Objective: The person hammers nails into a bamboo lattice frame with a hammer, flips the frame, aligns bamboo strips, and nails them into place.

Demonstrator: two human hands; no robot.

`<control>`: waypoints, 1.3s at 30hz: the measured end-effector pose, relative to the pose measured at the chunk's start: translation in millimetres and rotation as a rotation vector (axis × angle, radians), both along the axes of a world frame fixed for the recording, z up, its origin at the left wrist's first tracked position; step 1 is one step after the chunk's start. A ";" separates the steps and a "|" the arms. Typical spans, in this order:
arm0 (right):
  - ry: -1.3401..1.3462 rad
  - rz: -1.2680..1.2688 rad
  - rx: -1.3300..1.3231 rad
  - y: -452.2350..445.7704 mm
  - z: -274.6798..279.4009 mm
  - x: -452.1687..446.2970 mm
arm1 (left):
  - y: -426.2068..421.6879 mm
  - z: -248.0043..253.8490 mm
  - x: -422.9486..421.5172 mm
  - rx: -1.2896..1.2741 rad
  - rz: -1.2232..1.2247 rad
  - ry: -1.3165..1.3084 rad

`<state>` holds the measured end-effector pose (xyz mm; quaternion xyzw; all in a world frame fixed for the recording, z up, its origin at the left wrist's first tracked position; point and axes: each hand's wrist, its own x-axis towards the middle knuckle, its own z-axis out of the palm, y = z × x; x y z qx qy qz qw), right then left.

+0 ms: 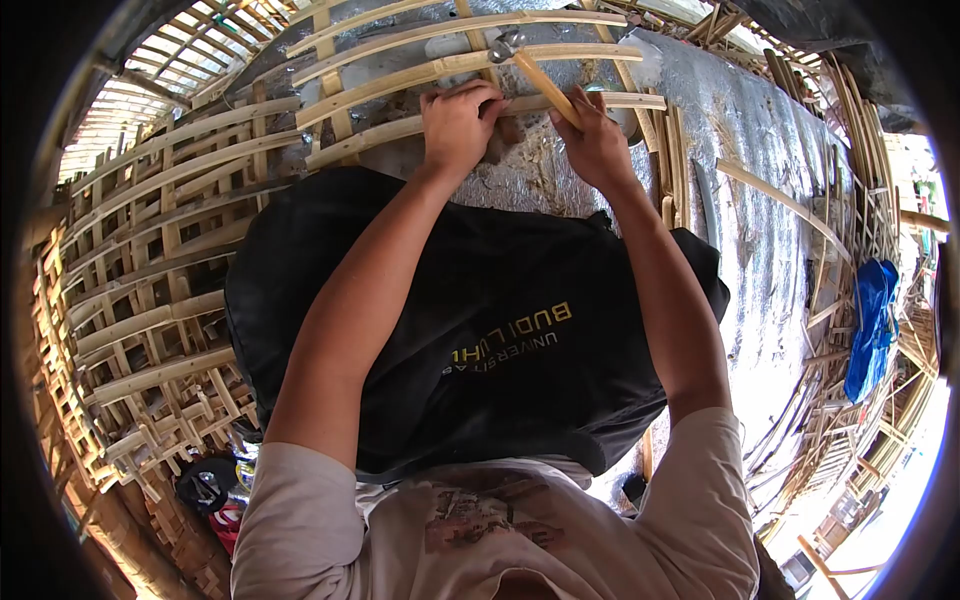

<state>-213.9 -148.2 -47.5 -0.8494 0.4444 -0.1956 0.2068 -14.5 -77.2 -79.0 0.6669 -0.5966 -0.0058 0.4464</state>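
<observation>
Right hand (597,145) closed round a wooden-handled hammer (545,88), low for leverage, it seems; left hand (460,125) half-curled, likely steadying a bamboo slat (378,137), exact grip unclear.

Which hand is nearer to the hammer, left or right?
Right: the right hand grips the hammer by its handle; the left hand is apart, at a bamboo strip.

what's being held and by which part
The right hand holds a hammer by its wooden handle, away from the metal head. The left hand is at a bamboo strip; its grip can't be told.
</observation>
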 end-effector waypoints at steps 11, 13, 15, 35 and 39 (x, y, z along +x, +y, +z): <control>0.049 0.013 0.052 -2.4 -4.7 -2.8 | -1.1 -7.5 2.5 -0.027 -0.036 0.064; 0.065 0.020 0.024 -1.9 -4.2 -3.0 | -0.2 -3.5 2.6 -0.068 -0.039 0.048; 0.060 0.032 -0.001 -1.2 -2.6 -3.1 | -0.2 0.1 3.1 -0.137 -0.045 -0.001; 0.095 0.122 -0.200 6.5 33.8 -5.3 | 3.4 -6.9 3.2 -0.150 -0.067 0.158; 0.026 0.143 -0.162 14.7 47.5 -3.5 | 1.9 -10.6 3.4 -0.163 -0.067 0.193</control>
